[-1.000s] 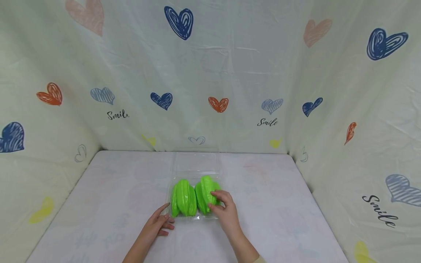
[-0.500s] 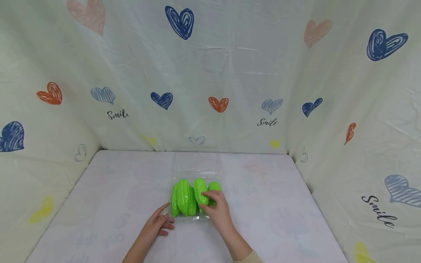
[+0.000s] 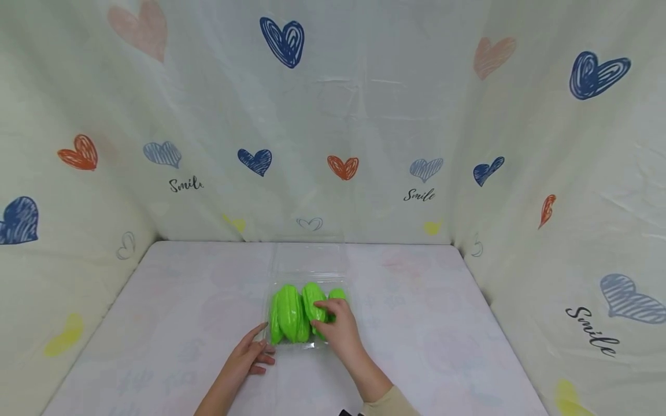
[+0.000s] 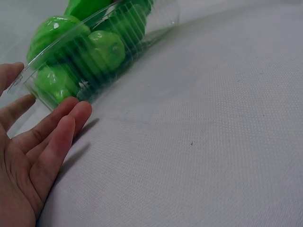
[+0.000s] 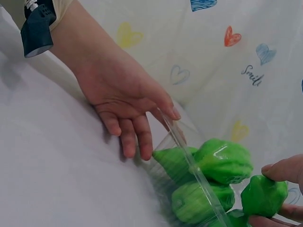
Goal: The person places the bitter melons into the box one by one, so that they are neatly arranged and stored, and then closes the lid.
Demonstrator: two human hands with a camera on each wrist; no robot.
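Note:
A clear plastic clamshell box (image 3: pixel 293 346) sits on the table, holding several ribbed green vegetables (image 3: pixel 289 315), glossy as if artificial. With thumb and fingertips my right hand (image 3: pixel 338 329) pinches one ribbed green vegetable (image 3: pixel 313 293) inside the right half of the box; the right wrist view shows the grip on its end (image 5: pixel 265 196). Another green vegetable (image 3: pixel 337 293) lies to its right, partly hidden behind the hand. My left hand (image 3: pixel 248 355) touches the box's near left corner with nearly straight fingers; in the left wrist view its lower fingers (image 4: pixel 66 125) rest just outside the wall.
The box's transparent lid (image 3: pixel 309 258) is folded back toward the rear of the table. A white cloth (image 3: pixel 416 323) covers the tabletop. Curtains (image 3: pixel 307 104) printed with hearts enclose the back and both sides.
My right hand has shifted left with the pinched green vegetable, bringing it against the left pile. A gap has opened between it and the rightmost vegetable. The left hand has stayed put.

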